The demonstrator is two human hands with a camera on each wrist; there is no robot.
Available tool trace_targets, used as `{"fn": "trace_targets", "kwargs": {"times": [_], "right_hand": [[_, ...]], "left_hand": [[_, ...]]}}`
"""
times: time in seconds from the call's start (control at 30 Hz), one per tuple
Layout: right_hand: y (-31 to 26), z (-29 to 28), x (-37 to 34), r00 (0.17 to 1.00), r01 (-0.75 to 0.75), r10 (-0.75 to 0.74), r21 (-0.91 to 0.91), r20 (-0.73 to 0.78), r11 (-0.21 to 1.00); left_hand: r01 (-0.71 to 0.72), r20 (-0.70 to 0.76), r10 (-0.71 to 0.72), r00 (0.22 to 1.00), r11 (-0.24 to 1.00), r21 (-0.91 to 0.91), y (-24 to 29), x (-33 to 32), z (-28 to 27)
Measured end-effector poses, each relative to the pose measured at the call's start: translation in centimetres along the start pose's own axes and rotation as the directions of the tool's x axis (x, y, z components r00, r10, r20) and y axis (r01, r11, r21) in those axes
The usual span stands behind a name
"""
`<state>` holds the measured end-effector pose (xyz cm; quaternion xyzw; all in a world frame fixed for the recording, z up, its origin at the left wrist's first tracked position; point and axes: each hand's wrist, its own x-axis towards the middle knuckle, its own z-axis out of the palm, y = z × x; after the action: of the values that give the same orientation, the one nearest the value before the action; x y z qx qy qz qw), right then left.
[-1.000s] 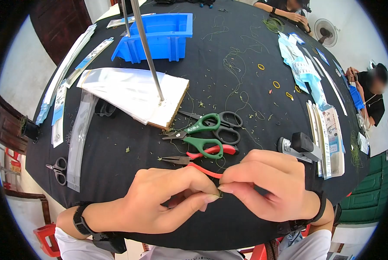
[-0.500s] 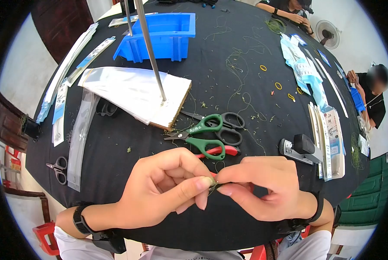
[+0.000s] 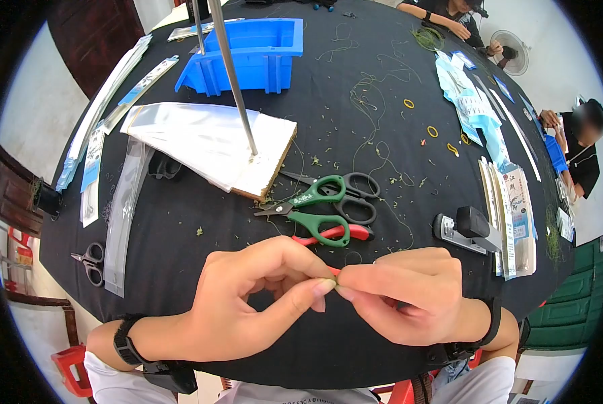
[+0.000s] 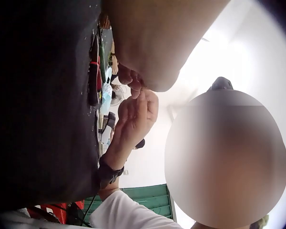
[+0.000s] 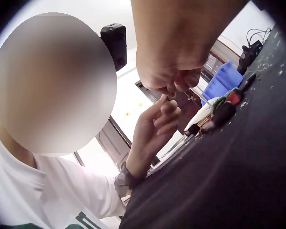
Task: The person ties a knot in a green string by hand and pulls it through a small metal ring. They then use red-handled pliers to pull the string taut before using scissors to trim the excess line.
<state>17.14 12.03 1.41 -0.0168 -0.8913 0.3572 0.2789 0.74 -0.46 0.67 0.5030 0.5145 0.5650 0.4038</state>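
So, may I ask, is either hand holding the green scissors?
No, the green scissors lie on the table, beyond the left hand and right hand.

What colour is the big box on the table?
The box is blue, seen best in the head view.

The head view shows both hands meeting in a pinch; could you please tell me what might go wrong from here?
The left hand and right hand largely hide whatever they pinch, so a small item could slip unnoticed onto the scrap-strewn black cloth. The green-handled scissors and red-handled tool lie close beyond the hands, so reaching forward might knock them.
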Motion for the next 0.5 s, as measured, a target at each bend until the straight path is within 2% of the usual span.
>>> {"fn": "trace_targets", "kwargs": {"times": [0.37,0.5], "right_hand": [[0.13,-0.04,0.19,1.000,-0.005,0.005,-0.014,-0.003,1.000],[-0.08,-0.05,0.26,1.000,-0.024,0.024,-0.042,-0.011,0.999]], "left_hand": [[-0.085,0.019,0.083,0.996,0.983,0.163,0.05,-0.08,-0.28],[-0.150,0.048,0.142,0.989,0.950,0.274,0.07,-0.20,-0.50]]}}
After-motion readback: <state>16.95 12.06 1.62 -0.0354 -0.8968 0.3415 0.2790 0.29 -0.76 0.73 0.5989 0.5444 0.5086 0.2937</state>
